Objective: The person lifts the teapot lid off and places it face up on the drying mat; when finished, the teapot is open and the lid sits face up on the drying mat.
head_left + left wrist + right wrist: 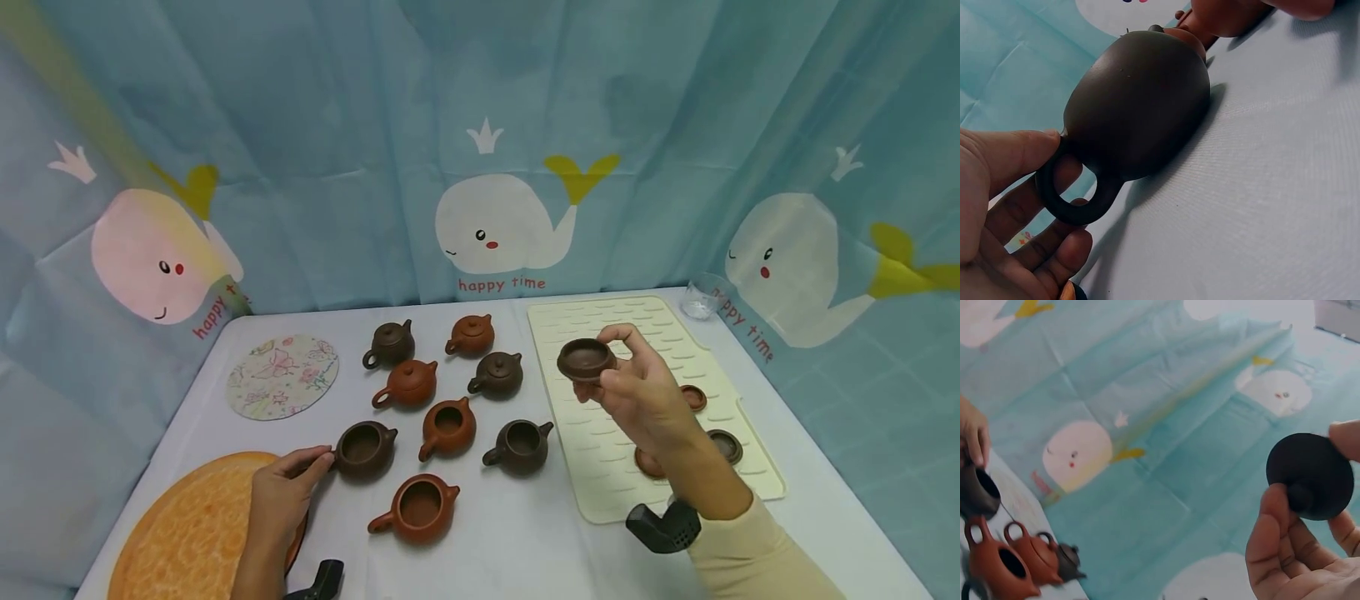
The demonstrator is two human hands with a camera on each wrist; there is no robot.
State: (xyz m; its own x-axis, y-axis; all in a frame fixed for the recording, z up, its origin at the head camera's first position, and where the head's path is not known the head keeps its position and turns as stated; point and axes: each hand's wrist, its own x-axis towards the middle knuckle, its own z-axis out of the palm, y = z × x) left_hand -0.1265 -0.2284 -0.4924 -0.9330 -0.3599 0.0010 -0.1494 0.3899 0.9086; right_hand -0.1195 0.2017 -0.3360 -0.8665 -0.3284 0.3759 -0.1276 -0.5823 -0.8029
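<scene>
My left hand (283, 492) pinches the ring handle of a dark brown lidless teapot (364, 451), which stands on the white table. In the left wrist view, the thumb and fingers meet at the handle (1075, 212) beside the round body. Raised over the cream mat, my right hand (645, 392) holds a dark teapot lid (585, 360) by its edge, hollow underside facing the head camera. The lid's knob side (1310, 476) shows in the right wrist view. Nearby stand a lidless red-brown teapot (420, 507), another red-brown one (448, 427) and a dark one (523, 445).
Several lidded teapots (408, 383) stand farther back. On the cream mat (600, 492) lie more lids (726, 447), partly behind the right arm. A clear glass cup (699, 302) stands back right. At left are a floral round mat (282, 377) and a large orange-patterned round mat (187, 533).
</scene>
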